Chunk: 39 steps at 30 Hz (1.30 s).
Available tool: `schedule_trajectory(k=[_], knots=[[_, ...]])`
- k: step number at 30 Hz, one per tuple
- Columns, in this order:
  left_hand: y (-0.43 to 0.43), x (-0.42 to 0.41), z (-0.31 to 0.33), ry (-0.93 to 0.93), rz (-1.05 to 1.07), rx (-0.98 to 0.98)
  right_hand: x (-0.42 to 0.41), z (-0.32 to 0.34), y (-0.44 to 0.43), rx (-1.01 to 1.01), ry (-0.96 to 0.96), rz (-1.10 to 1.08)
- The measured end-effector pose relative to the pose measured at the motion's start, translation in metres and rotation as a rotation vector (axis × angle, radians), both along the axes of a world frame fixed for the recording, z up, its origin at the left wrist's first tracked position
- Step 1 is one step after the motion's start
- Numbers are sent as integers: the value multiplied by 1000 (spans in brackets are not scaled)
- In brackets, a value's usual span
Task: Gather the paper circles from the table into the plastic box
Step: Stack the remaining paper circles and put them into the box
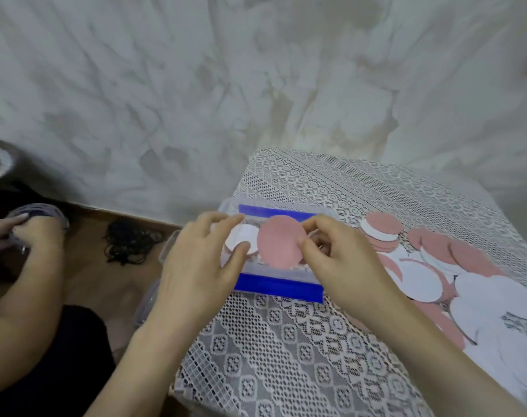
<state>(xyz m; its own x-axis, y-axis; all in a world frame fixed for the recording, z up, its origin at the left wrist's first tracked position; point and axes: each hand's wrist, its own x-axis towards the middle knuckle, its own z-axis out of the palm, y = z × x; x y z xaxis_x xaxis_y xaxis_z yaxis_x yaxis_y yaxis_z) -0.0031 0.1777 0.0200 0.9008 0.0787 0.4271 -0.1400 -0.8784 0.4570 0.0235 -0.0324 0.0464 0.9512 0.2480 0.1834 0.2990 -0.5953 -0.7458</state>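
Observation:
A clear plastic box [278, 285] with blue clips sits at the left edge of the lace-covered table [286, 350]. My right hand [331, 260] pinches a pink paper circle [278, 243] by its right edge, holding it over the box. My left hand [202, 260] hovers at the box's left side, fingers spread, its thumb touching a white circle [241, 239] inside the box. Several pink and white paper circles [436, 266] lie heaped on the table to the right of the box, with a small stack [381, 231] just behind them.
Another person's hands [18, 233] hold a round clear container at the far left, over the brown floor. A tangle of black cord [129, 242] lies on the floor. The box's clear lid [153, 299] hangs at the table's left edge. A marbled wall stands behind.

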Motion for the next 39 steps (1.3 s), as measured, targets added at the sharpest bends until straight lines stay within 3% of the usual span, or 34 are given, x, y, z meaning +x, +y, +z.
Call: schedule_trajectory(k=[3, 10, 14, 28, 39], knots=[[17, 7, -7, 63, 83, 15, 20, 2, 13, -12, 62, -6], [24, 14, -17, 170, 43, -63, 65, -17, 50, -218, 222, 58], [25, 14, -20, 138, 44, -71, 71, -27, 59, -462, 157, 99], [26, 17, -20, 124, 25, -79, 79, -13, 56, -693, 166, 416], [29, 18, -21, 162, 18, -46, 87, -25, 61, -600, 119, 352]])
